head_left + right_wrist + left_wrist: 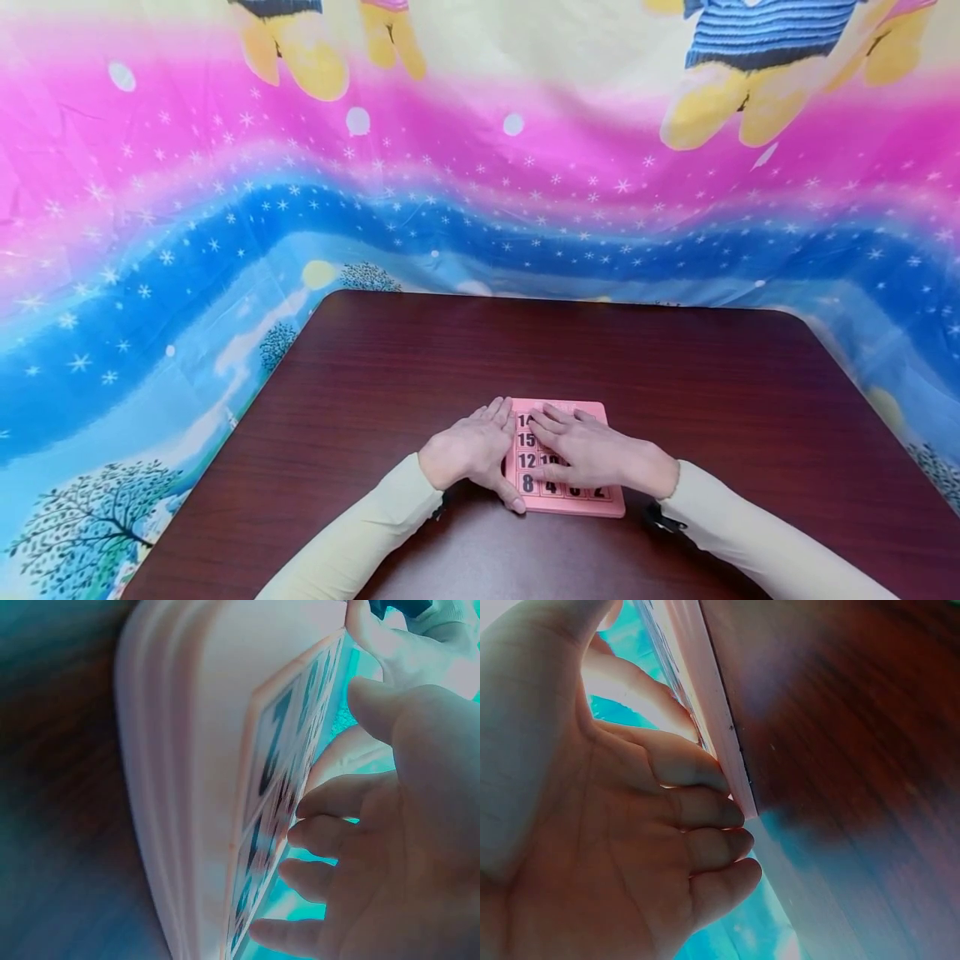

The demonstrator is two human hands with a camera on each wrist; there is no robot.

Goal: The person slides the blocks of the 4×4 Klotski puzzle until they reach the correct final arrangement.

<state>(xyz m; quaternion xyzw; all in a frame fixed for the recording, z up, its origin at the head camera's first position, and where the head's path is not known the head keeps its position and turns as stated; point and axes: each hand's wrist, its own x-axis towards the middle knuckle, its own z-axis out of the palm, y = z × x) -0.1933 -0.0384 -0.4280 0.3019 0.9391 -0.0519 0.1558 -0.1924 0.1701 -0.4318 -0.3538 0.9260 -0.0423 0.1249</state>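
Note:
A pink number puzzle board (564,505) lies flat on the table, with black numbers such as 15, 12 and 8 on its square tiles. My left hand (474,446) lies along the board's left edge, its fingers extended and its thumb at the near left corner. In the left wrist view those fingertips (735,814) meet the pink side of the board. Spread over the tiles is my right hand (592,452), which hides many of the numbers. The right wrist view shows its fingertips (300,832) right at the tile faces and the board's ridged side.
The dark reddish-brown wooden table (465,350) has rounded far corners. Behind it and along its sides hangs a colourful cloth (450,167) with snowflakes, trees and cartoon figures. Both forearms wear pale sleeves (360,525), with a black strap at the right wrist.

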